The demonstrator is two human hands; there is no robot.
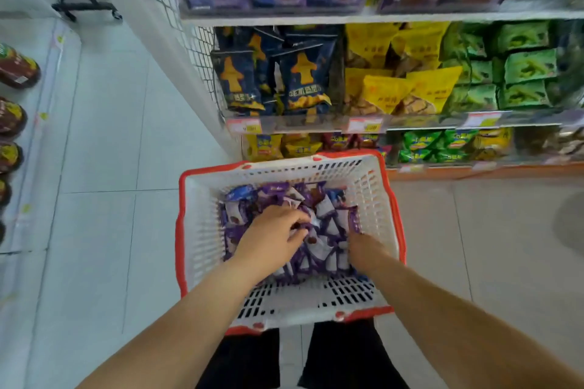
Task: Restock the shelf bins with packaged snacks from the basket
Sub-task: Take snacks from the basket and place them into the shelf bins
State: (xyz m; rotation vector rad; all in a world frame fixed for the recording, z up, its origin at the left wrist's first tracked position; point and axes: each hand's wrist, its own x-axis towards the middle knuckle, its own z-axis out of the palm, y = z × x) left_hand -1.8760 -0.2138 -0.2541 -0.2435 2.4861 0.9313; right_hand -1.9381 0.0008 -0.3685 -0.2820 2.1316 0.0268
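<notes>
We found both forearms reaching down into the basket (202,230). The left hand (268,234) lay palm-down over the middle of the heap, its fingers curled and pinching the purple-and-white snack packets (322,230). The right hand (363,246) was sunk among the packets toward the basket's right wall; its fingers were buried, so we could not tell whether they were spread or gripping.

The basket was white lattice plastic with a red rim, and it stood on the floor (104,151) just before the shelf unit. The packets filled its far half and middle, leaving bare lattice at the near edge.

On the middle shelf we noted bins holding dark blue bags (300,79), yellow bags (395,79) and green packs (518,73). Price tags (365,125) lined the shelf's front edge. The floor was pale tile, and dark trouser legs (341,357) showed beneath the basket's near edge.
</notes>
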